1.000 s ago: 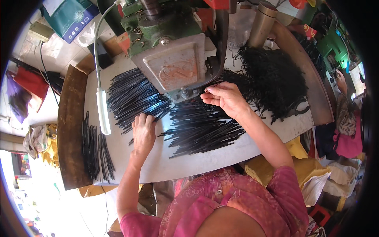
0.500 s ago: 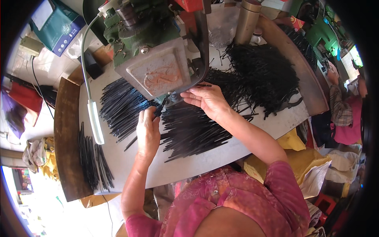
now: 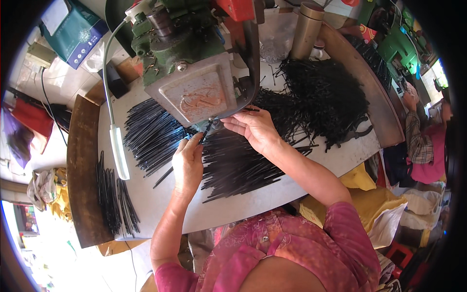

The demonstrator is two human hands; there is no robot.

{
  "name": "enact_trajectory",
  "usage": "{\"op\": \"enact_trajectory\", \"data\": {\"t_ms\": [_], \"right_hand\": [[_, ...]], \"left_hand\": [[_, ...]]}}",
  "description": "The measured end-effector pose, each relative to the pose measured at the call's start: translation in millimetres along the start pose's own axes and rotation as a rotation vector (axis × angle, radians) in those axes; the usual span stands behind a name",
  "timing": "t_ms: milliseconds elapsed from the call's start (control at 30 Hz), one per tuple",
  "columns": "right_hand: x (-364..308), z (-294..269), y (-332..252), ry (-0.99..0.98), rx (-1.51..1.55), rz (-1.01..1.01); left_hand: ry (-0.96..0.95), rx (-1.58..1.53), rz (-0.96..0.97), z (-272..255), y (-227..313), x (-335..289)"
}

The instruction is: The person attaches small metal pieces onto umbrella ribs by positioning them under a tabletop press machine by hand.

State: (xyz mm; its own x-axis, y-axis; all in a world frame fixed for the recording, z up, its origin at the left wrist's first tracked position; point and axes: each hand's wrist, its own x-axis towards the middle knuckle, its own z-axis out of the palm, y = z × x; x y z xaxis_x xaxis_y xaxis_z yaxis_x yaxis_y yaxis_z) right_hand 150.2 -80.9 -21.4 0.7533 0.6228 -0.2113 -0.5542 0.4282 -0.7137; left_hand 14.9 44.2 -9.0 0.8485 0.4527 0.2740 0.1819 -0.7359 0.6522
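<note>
Left hand [image 3: 187,163] raised from the white tabletop [image 3: 272,194], fingers closed in a pinch on 1 thin black rod [image 3: 206,130], rod tip pointing up and to the right into the underside of the green machine [image 3: 194,73]. Right hand [image 3: 255,129] just to the right of that, fingers curled and bunched at the same spot beneath the machine's grey faceplate; whether anything is gripped there cannot be told, fingertips [image 3: 228,121] close to the rod's upper end. Directly below and between both hands, a loose fan of black rods [image 3: 238,168] lying flat on the tabletop, the right forearm crossing over its upper edge. To the left of the left hand, a 2nd fan of rods [image 3: 153,134], spread toward the machine base. Further left, a white lamp bar [image 3: 119,152] on a grey gooseneck, standing beside that fan. Beyond it, on a brown wooden side board [image 3: 80,160], a small bundle of dark rods [image 3: 114,194], well apart from both hands. To the upper right of the right hand, a big tangled heap of black pieces [image 3: 326,97], with a metal cylinder [image 3: 307,23] standing behind it. At the far right, another person's hand and checked sleeve [image 3: 418,138], well apart from the work.
</note>
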Motion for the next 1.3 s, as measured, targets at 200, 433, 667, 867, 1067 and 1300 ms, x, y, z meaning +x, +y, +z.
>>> {"op": "enact_trajectory", "data": {"t_ms": [200, 433, 667, 867, 1067, 1300], "right_hand": [[-1.6, 2.6, -1.3, -0.006, 0.011, 0.006], [-3.0, 4.2, -0.5, -0.012, -0.021, -0.014], [-1.0, 2.2, 0.6, -0.010, -0.025, -0.016], [-3.1, 2.0, -2.6, 0.004, -0.025, -0.002], [-7.5, -16.4, -17.3, -0.010, -0.267, 0.186], [-28.9, 9.7, -5.9, -0.365, -0.620, 0.341]], "left_hand": [[-0.009, -0.060, -0.061, 1.2, 0.6, -0.9], [0.062, -0.017, 0.054, 1.8, 2.5, -0.3], [0.030, 0.111, 0.103, 2.1, 0.8, -2.0], [-0.010, 0.353, 0.286, -8.6, 1.5, 0.0], [-0.399, -0.348, -0.390, -43.3, -19.3, 5.4], [-0.663, -0.879, -0.669, -21.6, 13.9, -16.7]]}}
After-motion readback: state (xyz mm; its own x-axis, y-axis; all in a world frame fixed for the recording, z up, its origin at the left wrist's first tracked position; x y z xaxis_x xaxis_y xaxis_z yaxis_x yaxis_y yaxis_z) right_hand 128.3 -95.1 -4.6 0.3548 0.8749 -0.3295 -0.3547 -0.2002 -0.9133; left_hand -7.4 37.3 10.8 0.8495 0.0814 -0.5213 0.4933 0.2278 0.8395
